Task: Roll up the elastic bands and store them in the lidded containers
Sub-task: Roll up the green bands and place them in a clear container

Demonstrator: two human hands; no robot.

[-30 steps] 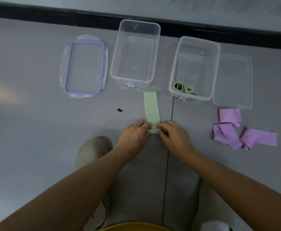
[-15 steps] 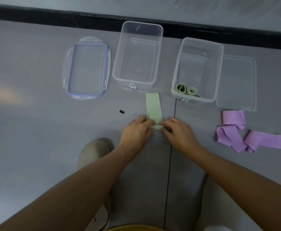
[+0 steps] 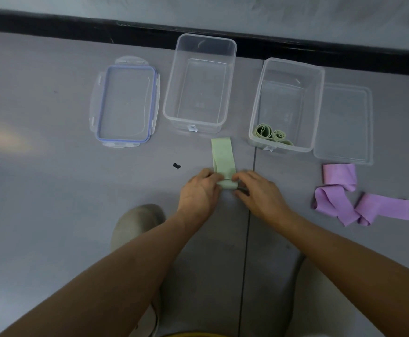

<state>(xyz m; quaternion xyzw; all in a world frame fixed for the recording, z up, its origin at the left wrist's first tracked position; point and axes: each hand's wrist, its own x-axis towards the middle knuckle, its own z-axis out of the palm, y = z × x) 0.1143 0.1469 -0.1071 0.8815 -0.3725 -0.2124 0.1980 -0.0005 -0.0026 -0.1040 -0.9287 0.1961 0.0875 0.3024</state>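
- Left hand (image 3: 199, 194) and right hand (image 3: 259, 194) fingers pinch the rolled end of the green band (image 3: 223, 161).
- Its flat length runs away from the fingers toward the containers (image 3: 199, 81).
- Purple bands (image 3: 359, 195) lie right of the fingers.

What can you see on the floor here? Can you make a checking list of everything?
Surface: grey floor, a seam running through it.
Job's things: green band half rolled; two green rolls in right container; left container empty; purple bands unrolled; blue-rimmed lid and clear lid off.
Clutter: small black speck.
Grippers: left hand and right hand pinch the roll.
Cables: nothing seen.
Surroundings: black baseboard, shoe.
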